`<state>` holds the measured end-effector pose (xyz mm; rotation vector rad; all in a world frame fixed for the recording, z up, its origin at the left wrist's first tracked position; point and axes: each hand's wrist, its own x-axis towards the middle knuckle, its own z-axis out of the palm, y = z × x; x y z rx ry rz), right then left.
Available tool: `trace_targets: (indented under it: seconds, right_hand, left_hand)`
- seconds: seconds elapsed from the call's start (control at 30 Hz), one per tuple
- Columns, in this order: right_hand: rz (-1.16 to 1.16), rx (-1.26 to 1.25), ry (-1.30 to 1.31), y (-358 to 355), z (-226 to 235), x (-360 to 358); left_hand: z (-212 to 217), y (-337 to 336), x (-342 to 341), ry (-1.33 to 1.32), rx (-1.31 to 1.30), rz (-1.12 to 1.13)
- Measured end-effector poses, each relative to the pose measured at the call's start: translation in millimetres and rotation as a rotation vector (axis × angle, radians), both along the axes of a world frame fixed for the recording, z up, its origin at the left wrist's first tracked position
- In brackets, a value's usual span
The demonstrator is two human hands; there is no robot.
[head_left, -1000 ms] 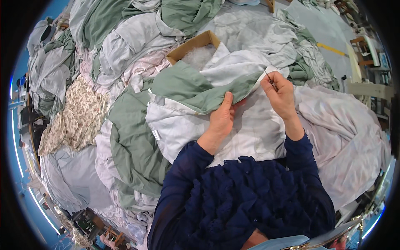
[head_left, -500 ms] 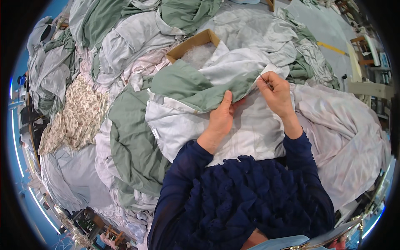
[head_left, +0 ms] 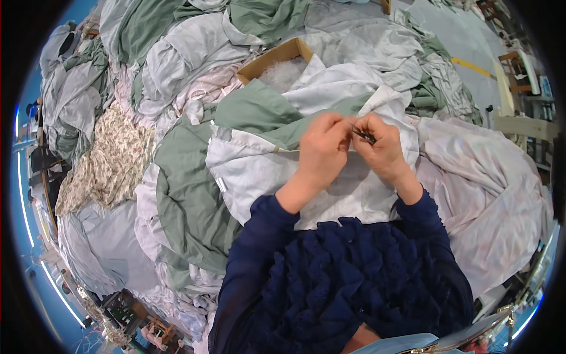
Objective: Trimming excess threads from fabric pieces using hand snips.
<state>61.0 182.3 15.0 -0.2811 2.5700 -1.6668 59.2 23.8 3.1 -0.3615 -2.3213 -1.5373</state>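
Hands meet mid-frame over white cloth [head_left: 330,189] spread in front of person. Left hand [head_left: 321,152] bent at wrist, fingers curled, pinching cloth edge. Right hand [head_left: 383,150] curled opposite, fingertips gripping small dark metal tool [head_left: 362,134], likely snips, tip pointing toward left thumb. Both forearms in dark blue sleeves [head_left: 259,236] rise from lower edge, angled inward. Green fabric band [head_left: 259,115] lies on the white cloth, just left of hands. Cardboard box [head_left: 274,59] sits beyond, partly under cloth. Floral fabric [head_left: 112,156] far left among heaped grey and green cloth.
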Motion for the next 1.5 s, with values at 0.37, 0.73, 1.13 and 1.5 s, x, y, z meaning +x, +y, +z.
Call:
trace_targets:
  seconds: [0.37, 0.73, 1.13, 1.5]
  right_hand:
    - [-0.004, 0.2, 0.355, 14, 7, -29]
    - [0.266, 0.5, 0.3, 38, 10, -23]
    - [0.244, 0.538, 0.343, 25, 8, -12]
    - [0.224, 0.528, 0.333, 19, 10, -12]
  left_hand:
    - [-44, 7, 11, 0.006, -0.06, 0.034]
    - [-53, 3, 11, -0.246, 0.157, 0.105]
    - [-58, 3, 14, -0.304, 0.287, 0.116]
    - [-52, 3, 14, -0.254, 0.243, 0.104]
